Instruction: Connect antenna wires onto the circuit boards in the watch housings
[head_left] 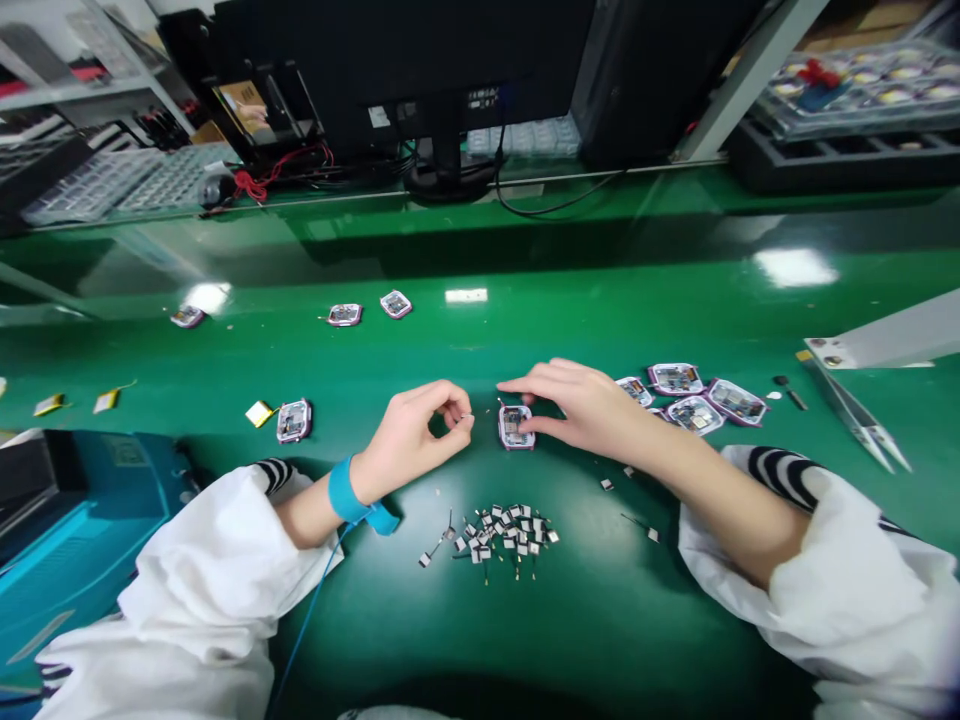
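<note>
In the head view an opened watch case [514,427] with a circuit board inside lies on the green table. My right hand [574,400] is over its right side. The thumb rests on the case and a finger is at its top edge, while the index finger stretches past it to the left. My left hand [424,428], with a blue wrist strap [346,490], is just left of the case. Its thumb and index finger pinch together on something too small to make out. Nearer to me lies a pile of small square parts with short black leads [506,530].
More opened watch cases [676,379] lie beyond my right forearm, and another case [294,421] sits left beside a yellow battery [259,413]. Tweezers [855,410] lie far right. A blue bin [127,530] stands at left, and a monitor [442,60] at the back.
</note>
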